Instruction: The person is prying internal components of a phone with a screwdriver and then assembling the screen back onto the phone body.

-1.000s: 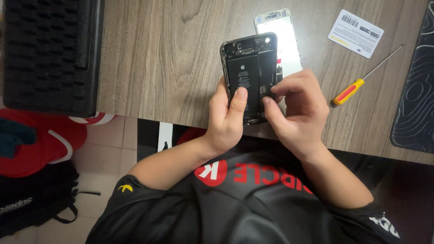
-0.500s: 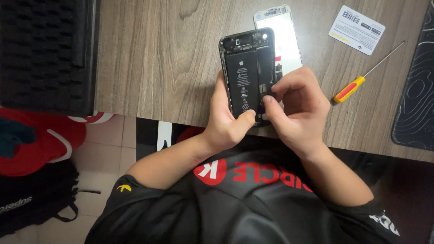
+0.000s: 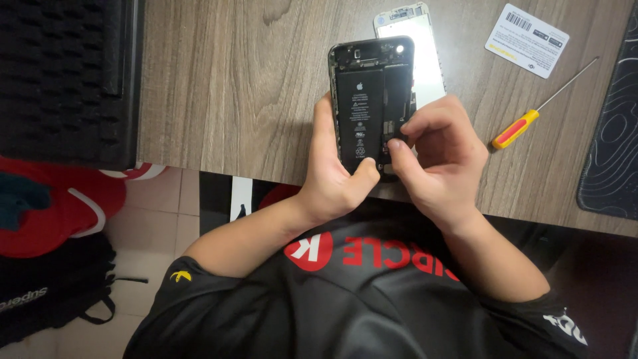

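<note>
Black opened phone (image 3: pixel 369 106) gripped by left hand (image 3: pixel 335 183), right hand (image 3: pixel 442 163) perhaps pinching inside.

counter (image 3: pixel 232 86): wood-grain, brown
lying on it: white screen panel (image 3: pixel 425 46); white card (image 3: pixel 527 31); screwdriver (image 3: pixel 531 113); black mat (image 3: pixel 615 146); black case (image 3: pixel 66 80)

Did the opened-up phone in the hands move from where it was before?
Yes, a little. The opened black phone body with the battery showing has tipped more upright and slid slightly left, covering more of the white screen panel lying on the wooden desk.
</note>
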